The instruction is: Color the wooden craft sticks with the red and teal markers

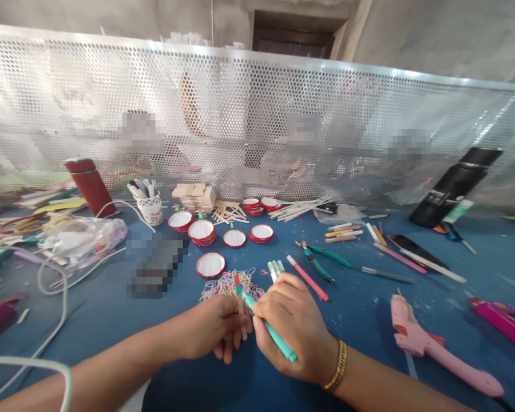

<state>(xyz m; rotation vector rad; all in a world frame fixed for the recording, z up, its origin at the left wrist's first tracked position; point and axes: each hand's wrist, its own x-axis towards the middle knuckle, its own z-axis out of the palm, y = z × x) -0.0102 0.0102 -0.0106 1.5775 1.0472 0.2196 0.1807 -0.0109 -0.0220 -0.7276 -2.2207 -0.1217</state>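
Note:
My left hand pinches a small wooden stick upright; its top end is coloured red and green. In my right hand is a teal marker, its tip touching or very near the green part of the stick. Just behind both hands lies a pile of colourful rubber bands. A round red-rimmed white disc sits beyond the pile. Pale green markers and a red marker lie close to my right hand.
Stacked red-rimmed discs, wooden sticks and a cup of markers stand farther back. Green-handled pliers and a pink glue gun lie right. A white cable, phone and red bottle are left.

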